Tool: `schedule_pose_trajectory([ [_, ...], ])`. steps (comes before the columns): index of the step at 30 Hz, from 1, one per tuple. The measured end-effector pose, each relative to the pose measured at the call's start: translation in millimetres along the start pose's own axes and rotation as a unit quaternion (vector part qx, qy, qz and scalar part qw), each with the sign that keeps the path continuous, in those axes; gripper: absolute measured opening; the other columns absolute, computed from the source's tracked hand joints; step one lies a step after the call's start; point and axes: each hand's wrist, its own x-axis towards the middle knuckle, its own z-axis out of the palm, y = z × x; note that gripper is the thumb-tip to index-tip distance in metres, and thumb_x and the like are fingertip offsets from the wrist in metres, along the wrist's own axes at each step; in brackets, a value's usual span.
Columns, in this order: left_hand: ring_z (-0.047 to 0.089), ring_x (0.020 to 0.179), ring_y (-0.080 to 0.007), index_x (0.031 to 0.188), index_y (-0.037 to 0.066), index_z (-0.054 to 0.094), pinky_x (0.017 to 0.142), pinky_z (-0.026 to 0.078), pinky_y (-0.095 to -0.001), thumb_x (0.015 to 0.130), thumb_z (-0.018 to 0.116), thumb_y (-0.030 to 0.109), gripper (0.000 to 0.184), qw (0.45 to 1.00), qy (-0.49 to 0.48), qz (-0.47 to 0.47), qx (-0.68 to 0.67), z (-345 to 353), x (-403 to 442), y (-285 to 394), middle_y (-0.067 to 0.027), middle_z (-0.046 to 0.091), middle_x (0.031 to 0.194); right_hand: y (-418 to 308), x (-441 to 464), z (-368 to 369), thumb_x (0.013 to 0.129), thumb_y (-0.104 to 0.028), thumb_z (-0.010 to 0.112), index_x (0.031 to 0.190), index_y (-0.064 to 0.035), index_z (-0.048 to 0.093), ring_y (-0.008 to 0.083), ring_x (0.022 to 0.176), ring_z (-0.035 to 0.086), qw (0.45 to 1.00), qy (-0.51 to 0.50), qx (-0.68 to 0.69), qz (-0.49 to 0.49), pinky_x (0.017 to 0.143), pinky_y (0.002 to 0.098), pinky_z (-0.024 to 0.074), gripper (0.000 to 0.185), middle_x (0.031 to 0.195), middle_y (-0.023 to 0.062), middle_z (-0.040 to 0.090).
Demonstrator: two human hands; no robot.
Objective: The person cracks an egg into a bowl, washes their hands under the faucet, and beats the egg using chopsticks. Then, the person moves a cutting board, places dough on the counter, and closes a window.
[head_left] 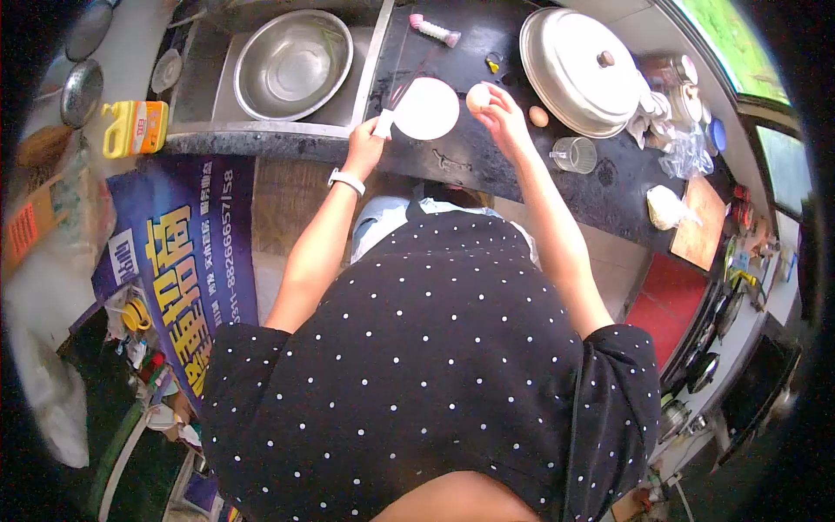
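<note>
My left hand (365, 150) is closed on a white-handled utensil (384, 123). Its thin dark end points away from me beside the white bowl (428, 110); whether it is a knife blade I cannot tell. An egg (477, 97) is pinched in the fingers of my right hand (503, 117), just right of the bowl and apart from it. A second egg (538, 116) lies on the dark counter to the right of that hand. Nearer to me stands a clear glass mug (575, 156).
A large domed steel lid (574, 61) covers the counter's back right. A steel basin (294, 65) sits in the sink (370, 65) at left. A pink-and-white tube (435, 31) lies at the back. Bags and a wooden board (698, 224) are at right, a yellow jug (135, 129) at far left.
</note>
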Motion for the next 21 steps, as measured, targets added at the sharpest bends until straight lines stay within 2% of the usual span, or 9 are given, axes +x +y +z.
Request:
schedule_pose_trajectory([
  [2,0.050,0.062,-0.0075,0.080,0.000,0.061,0.057,0.040,-0.0261,0.087,0.053,0.014,0.017,1.000,0.011,0.000,-0.004,2.8,-0.3,1.7,-0.0004,0.056,0.064,7.6,1.9,-0.6,0.081,-0.005,0.061,0.124,-0.0038,0.044,0.0244,0.101,0.058,0.990,-0.012,0.134,0.046,0.088,0.0386,0.0464,0.046,0.113,0.0130,0.055],
  [6,0.049,0.062,-0.0075,0.076,0.001,0.059,0.057,0.039,-0.0254,0.088,0.053,0.016,0.019,1.000,0.014,0.000,-0.007,0.4,-5.1,-6.6,0.0007,0.054,0.064,19.5,1.9,13.1,0.084,-0.008,0.057,0.119,-0.0035,0.045,0.0254,0.101,0.057,0.991,0.023,0.107,0.072,0.088,0.0390,0.0466,0.036,0.112,0.0149,0.055],
  [9,0.047,0.063,-0.0074,0.070,0.004,0.055,0.058,0.038,-0.0248,0.089,0.052,0.020,0.026,1.000,0.018,-0.013,-0.015,2.6,-7.8,0.0,0.0023,0.051,0.064,10.1,0.8,9.1,0.085,-0.010,0.058,0.122,-0.0038,0.043,0.0253,0.099,0.057,0.969,-0.027,0.222,0.108,0.088,0.0391,0.0464,0.040,0.110,0.0142,0.055],
  [12,0.047,0.063,-0.0074,0.071,0.004,0.056,0.058,0.038,-0.0249,0.090,0.052,0.021,0.026,0.999,0.013,-0.028,-0.027,2.0,-8.4,4.9,0.0020,0.052,0.065,2.8,0.2,9.2,0.084,-0.010,0.060,0.122,-0.0046,0.045,0.0250,0.097,0.058,0.972,-0.013,0.208,0.108,0.087,0.0395,0.0475,0.042,0.107,0.0122,0.056],
  [14,0.047,0.063,-0.0075,0.072,0.003,0.056,0.058,0.038,-0.0248,0.090,0.052,0.022,0.027,0.999,0.012,-0.026,-0.031,2.7,-7.6,3.0,0.0019,0.052,0.066,14.2,0.0,6.2,0.084,-0.012,0.061,0.120,-0.0053,0.048,0.0238,0.096,0.059,0.998,-0.004,0.042,0.043,0.086,0.0377,0.0482,0.040,0.107,0.0102,0.058],
  [16,0.047,0.063,-0.0073,0.072,0.003,0.056,0.058,0.038,-0.0248,0.090,0.052,0.021,0.026,0.999,0.008,-0.031,-0.020,3.4,-7.7,1.2,0.0018,0.052,0.066,17.7,-0.8,10.8,0.083,-0.014,0.064,0.118,-0.0057,0.051,0.0231,0.095,0.060,0.989,0.019,-0.141,-0.051,0.085,0.0357,0.0484,0.039,0.106,0.0092,0.060],
  [18,0.048,0.063,-0.0073,0.075,0.002,0.058,0.058,0.039,-0.0249,0.090,0.053,0.021,0.024,0.999,0.007,-0.030,-0.012,4.3,-7.8,1.0,0.0013,0.054,0.065,20.9,-2.8,20.3,0.081,-0.016,0.067,0.116,-0.0059,0.054,0.0229,0.095,0.061,0.926,0.052,-0.334,-0.167,0.085,0.0334,0.0482,0.038,0.105,0.0091,0.062],
  [21,0.050,0.063,-0.0073,0.080,0.000,0.060,0.058,0.041,-0.0249,0.089,0.053,0.019,0.022,0.999,0.014,-0.028,-0.015,5.4,-9.9,2.5,0.0007,0.056,0.065,4.4,-12.3,44.8,0.077,-0.017,0.070,0.115,-0.0064,0.055,0.0244,0.096,0.062,0.843,0.069,-0.452,-0.283,0.086,0.0319,0.0473,0.042,0.104,0.0111,0.063],
])
